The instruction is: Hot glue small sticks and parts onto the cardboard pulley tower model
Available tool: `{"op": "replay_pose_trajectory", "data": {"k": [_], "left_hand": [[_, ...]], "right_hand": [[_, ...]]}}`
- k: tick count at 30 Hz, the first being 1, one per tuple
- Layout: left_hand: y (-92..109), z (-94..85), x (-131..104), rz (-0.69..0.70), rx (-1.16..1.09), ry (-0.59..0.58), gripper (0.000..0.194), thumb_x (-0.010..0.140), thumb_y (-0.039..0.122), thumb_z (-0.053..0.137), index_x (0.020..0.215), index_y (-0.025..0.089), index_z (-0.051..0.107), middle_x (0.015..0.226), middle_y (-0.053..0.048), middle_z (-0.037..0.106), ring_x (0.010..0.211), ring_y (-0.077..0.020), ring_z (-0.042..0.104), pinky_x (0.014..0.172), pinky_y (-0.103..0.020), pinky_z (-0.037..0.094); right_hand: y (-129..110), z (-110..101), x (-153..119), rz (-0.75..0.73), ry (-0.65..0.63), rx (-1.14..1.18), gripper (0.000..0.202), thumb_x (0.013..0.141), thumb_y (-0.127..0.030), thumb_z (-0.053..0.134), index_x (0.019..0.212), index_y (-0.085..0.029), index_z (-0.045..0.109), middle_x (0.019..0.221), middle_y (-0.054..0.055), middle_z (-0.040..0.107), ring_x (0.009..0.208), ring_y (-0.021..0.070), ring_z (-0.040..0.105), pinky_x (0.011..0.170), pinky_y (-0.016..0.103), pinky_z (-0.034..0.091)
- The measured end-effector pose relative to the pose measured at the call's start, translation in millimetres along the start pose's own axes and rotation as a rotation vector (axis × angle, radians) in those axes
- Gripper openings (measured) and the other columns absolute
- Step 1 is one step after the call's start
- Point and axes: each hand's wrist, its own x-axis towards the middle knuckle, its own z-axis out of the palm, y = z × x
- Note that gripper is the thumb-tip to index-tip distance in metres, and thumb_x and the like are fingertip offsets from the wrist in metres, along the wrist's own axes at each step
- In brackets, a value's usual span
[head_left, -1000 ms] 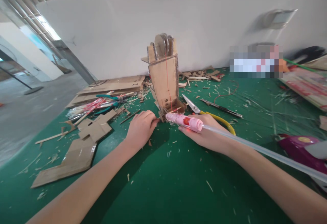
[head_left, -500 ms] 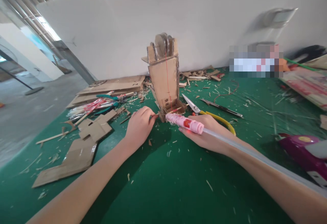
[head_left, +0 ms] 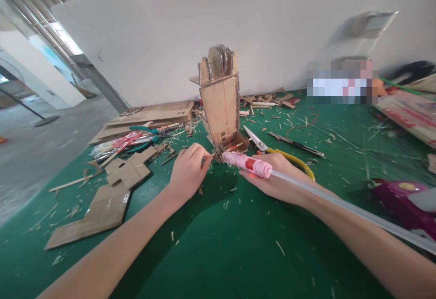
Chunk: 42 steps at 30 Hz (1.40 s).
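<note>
A tall cardboard structure [head_left: 221, 103] with round discs on top and a red string down its front stands on the green table [head_left: 218, 253]. At its lower left corner my left hand [head_left: 190, 169] pinches something too small to make out. My right hand [head_left: 272, 176] is wrapped round a pink hot glue gun [head_left: 248, 163] with a long clear glue stick in its rear. The gun's tip is by the base of the structure, where a small cardboard tray [head_left: 238, 143] sticks out.
Open scissors with yellow handles [head_left: 299, 160] and a cutter knife [head_left: 296, 143] lie beyond my right hand. A purple tool [head_left: 402, 201] is at the right. Cardboard pieces [head_left: 105, 199] and teal-handled pliers [head_left: 146, 137] lie left, with scraps behind.
My left hand has drawn slightly down and away from the structure's lower corner. The glue gun and my right hand stay almost in place.
</note>
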Motion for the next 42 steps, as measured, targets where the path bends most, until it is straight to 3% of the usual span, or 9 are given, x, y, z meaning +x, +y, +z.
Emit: {"op": "replay_pose_trajectory", "data": {"k": [9,14,18,27,42], "left_hand": [[10,-5.0,-1,-0.072,-0.024,-0.092,0.013,0.09,0.022,0.052,0.077,0.019,0.05,0.082,-0.001,0.056,0.08,-0.0167,0.055,0.073,-0.032,0.04],[15,-5.9,-2,-0.124,0.002,-0.213,0.013,0.089,0.025,0.054,0.078,0.019,0.05,0.084,-0.002,0.058,0.083,-0.0192,0.056,0.071,-0.033,0.039],[17,-8.6,-1,-0.141,-0.001,-0.236,0.014,0.088,0.03,0.054,0.079,0.02,0.051,0.087,-0.002,0.061,0.087,-0.02,0.056,0.075,-0.035,0.04],[14,-11.3,-1,-0.144,0.05,-0.322,0.02,0.092,0.028,0.043,0.081,0.019,0.057,0.085,-0.003,0.062,0.087,-0.0203,0.053,0.079,-0.035,0.042],[-2,1.6,5,-0.208,-0.114,-0.151,0.012,0.084,0.019,0.054,0.073,0.019,0.058,0.086,-0.002,0.063,0.083,-0.0181,0.056,0.077,-0.033,0.044]], "right_hand": [[-1,-1,0,0.012,0.0,0.023,0.027,0.085,-0.033,0.049,0.062,-0.02,0.044,0.059,-0.002,0.053,0.051,0.0094,0.045,0.05,0.024,0.031],[1,0,-1,0.029,-0.017,0.021,0.026,0.085,-0.033,0.049,0.063,-0.021,0.044,0.059,-0.002,0.054,0.052,0.0099,0.046,0.051,0.025,0.031],[2,1,-1,0.014,-0.028,0.008,0.027,0.086,-0.034,0.048,0.063,-0.021,0.042,0.06,-0.002,0.053,0.053,0.0104,0.047,0.052,0.026,0.031],[2,0,-1,0.035,-0.06,0.023,0.026,0.086,-0.032,0.048,0.063,-0.021,0.042,0.06,-0.002,0.055,0.053,0.0107,0.047,0.053,0.026,0.033],[-1,-1,-1,0.029,-0.05,0.006,0.027,0.086,-0.032,0.047,0.062,-0.021,0.042,0.059,-0.002,0.053,0.052,0.0106,0.046,0.051,0.026,0.03]]}}
